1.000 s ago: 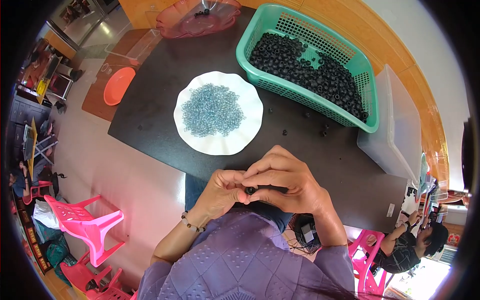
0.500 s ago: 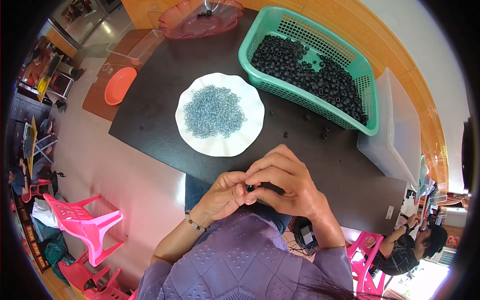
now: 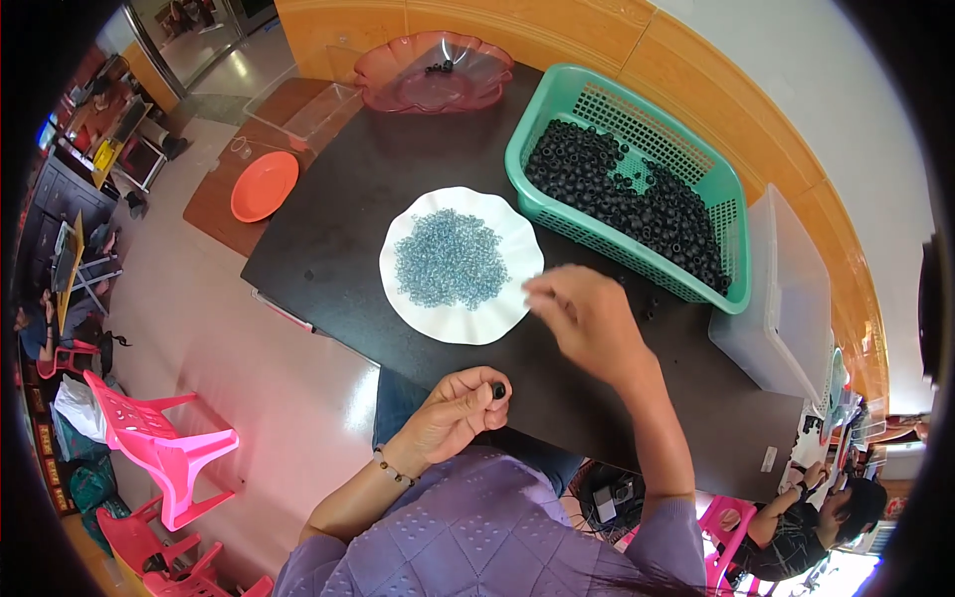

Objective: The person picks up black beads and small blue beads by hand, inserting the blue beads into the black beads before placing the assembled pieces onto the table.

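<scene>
Close to my body, my left hand (image 3: 448, 418) pinches a small black ring-shaped part (image 3: 498, 391) between thumb and fingers. My right hand (image 3: 592, 323) is over the dark table, by the right edge of a white scalloped plate (image 3: 519, 261). Its fingertips are bunched but smeared by motion, so whether they hold anything is unclear. A heap of tiny clear bluish pieces (image 3: 453, 259) covers the plate's middle. Beyond my right hand, a green basket (image 3: 515, 159) contains many black ring-shaped parts (image 3: 572, 164). Several loose black parts (image 3: 652, 306) lie on the table below the basket.
A red translucent dish (image 3: 428, 95) with a few black parts stands at the back. Right of the basket is a clear plastic bin (image 3: 771, 298). An orange plate (image 3: 265, 187) rests on a brown surface at left. Pink chairs (image 3: 164, 443) stand on the floor; another person (image 3: 811, 522) sits at right.
My right hand has left the left hand and moved up toward the plate. The left hand keeps the black part, now plainly visible. The whole view has shifted slightly.
</scene>
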`<state>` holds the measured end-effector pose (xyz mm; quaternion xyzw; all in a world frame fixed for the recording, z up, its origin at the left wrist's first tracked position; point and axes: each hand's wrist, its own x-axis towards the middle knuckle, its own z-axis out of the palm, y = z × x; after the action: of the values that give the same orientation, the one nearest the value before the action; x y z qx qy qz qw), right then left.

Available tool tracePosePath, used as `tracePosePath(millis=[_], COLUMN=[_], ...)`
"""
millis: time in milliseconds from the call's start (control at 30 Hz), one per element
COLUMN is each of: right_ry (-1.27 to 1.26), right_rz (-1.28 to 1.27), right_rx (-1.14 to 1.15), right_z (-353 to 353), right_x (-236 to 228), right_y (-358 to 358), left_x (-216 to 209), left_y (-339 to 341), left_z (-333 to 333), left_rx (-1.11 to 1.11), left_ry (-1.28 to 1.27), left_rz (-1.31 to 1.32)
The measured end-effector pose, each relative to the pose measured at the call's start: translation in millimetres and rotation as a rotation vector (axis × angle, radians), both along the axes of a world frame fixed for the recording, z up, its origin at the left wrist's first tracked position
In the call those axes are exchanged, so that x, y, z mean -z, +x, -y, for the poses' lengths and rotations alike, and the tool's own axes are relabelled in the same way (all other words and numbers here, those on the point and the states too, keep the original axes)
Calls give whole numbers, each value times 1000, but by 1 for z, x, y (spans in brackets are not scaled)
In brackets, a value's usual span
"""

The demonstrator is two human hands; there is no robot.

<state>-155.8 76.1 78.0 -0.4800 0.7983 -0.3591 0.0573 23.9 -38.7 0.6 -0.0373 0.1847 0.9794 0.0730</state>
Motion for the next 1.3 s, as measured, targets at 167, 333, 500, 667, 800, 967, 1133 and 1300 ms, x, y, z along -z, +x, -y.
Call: tracePosePath(millis=[167, 333, 500, 667, 800, 967, 1133, 1300], right_ry=[142, 259, 229, 249, 84, -79, -172, -327], right_rz=[-227, -418, -473, -471, -315, -55, 396, 791], right_rx=[135, 186, 177, 179, 169, 151, 84, -22], right_z=[31, 61, 68, 66, 55, 43, 39, 32], right_x=[21, 40, 53, 55, 46, 35, 31, 15], right_y=[-33, -37, -37, -36, -33, -27, -27, -19], left_x=[-7, -6, -5, -4, -3, -9, -11, -8], left_y=[3, 8, 10, 10, 7, -1, -8, -9], left_z=[2, 5, 8, 7, 8, 7, 6, 10], left_rx=[-41, -104, -117, -119, -106, -107, -122, -136], left_ry=[-76, -116, -128, -124, -105, -66, -46, 37], left_rz=[44, 91, 109, 117, 105, 105, 135, 90])
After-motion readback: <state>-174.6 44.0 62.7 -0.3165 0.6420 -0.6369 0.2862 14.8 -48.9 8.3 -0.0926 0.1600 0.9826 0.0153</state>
